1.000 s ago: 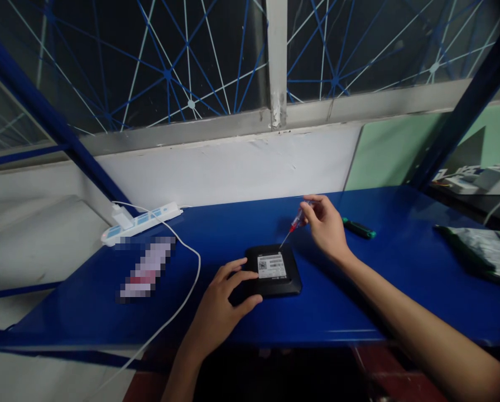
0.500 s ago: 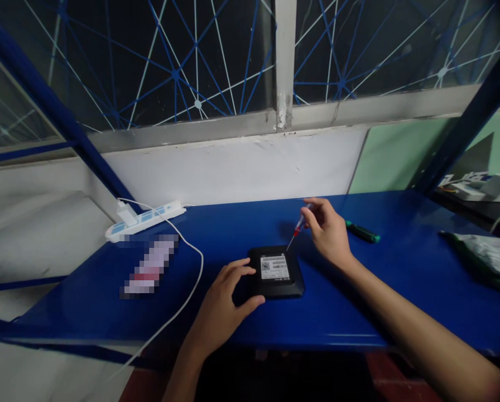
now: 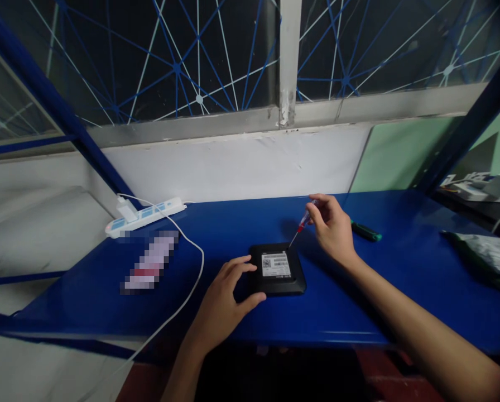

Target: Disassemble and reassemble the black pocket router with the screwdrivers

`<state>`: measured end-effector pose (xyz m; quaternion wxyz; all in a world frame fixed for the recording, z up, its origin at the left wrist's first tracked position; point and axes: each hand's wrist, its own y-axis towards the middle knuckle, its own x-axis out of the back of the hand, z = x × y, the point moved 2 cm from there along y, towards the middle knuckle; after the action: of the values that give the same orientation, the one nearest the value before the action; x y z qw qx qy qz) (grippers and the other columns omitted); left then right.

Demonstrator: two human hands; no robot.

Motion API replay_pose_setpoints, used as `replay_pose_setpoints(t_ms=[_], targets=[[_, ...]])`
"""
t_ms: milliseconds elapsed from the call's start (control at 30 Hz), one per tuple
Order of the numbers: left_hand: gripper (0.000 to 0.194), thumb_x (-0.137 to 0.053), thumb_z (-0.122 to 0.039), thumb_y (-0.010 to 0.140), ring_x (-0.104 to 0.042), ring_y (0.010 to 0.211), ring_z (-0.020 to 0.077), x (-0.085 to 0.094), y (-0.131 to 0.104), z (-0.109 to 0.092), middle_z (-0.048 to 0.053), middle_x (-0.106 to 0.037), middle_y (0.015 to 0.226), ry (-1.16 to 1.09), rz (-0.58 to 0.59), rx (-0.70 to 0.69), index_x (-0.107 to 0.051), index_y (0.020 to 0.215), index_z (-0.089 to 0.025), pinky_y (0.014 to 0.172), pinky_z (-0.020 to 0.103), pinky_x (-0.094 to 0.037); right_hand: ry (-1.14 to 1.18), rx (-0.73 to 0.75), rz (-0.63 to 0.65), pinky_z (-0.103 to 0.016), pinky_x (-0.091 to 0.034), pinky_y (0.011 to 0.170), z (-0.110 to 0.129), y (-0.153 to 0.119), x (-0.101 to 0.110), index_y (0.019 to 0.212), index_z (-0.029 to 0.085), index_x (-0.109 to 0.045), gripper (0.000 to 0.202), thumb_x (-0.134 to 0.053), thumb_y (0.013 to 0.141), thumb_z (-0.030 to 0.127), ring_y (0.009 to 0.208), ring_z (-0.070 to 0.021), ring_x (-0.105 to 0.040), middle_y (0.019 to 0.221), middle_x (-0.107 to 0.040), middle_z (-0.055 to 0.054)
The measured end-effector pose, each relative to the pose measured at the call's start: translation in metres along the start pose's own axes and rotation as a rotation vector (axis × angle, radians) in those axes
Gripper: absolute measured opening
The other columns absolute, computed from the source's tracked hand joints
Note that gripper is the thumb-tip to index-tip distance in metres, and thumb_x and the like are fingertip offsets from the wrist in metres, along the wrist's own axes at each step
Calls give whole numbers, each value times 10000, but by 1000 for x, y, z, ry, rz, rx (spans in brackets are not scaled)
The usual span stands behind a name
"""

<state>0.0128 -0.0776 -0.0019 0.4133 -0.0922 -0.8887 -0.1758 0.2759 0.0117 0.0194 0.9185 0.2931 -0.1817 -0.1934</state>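
In front of me a flat black electronic device (image 3: pixel 298 282) lies on the blue table, with a white label (image 3: pixel 275 264) bearing a QR code on its upper face. My left hand (image 3: pixel 229 296) steadies it from the left: the fingertips touch its side and the thumb rests by the near left corner. Between the fingertips of my right hand (image 3: pixel 331 226) is a small screwdriver (image 3: pixel 305 219) with a clear handle and red collar. It is tilted, its tip at the device's far right corner. Whether the tip sits in a screw is too small to tell.
A green-and-black handled tool (image 3: pixel 366 231) lies behind my right wrist. At left are a white power strip (image 3: pixel 162 209) with a plugged-in charger, a loose white cable (image 3: pixel 202 259) and a blurred-out pinkish item (image 3: pixel 152 262). A silvery bag (image 3: pixel 490 257) lies at far right.
My right hand and the screwdriver have shifted slightly to the right, the tip staying by the device's far right corner. The left hand keeps its place at the device, and the view has tilted a little.
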Motion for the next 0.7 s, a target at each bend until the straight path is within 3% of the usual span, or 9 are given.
replay_pose_setpoints(t_ms=[700], targets=[[372, -720, -303, 845, -558, 1279, 284, 0, -1, -1, 18, -550, 1394, 10, -4, 11, -583, 1190, -324, 1072, 516, -476, -13, 29, 86, -357, -533, 719, 8, -7, -5, 1174, 238, -612, 277, -520, 957, 384, 691, -168, -651, 865, -675, -39]])
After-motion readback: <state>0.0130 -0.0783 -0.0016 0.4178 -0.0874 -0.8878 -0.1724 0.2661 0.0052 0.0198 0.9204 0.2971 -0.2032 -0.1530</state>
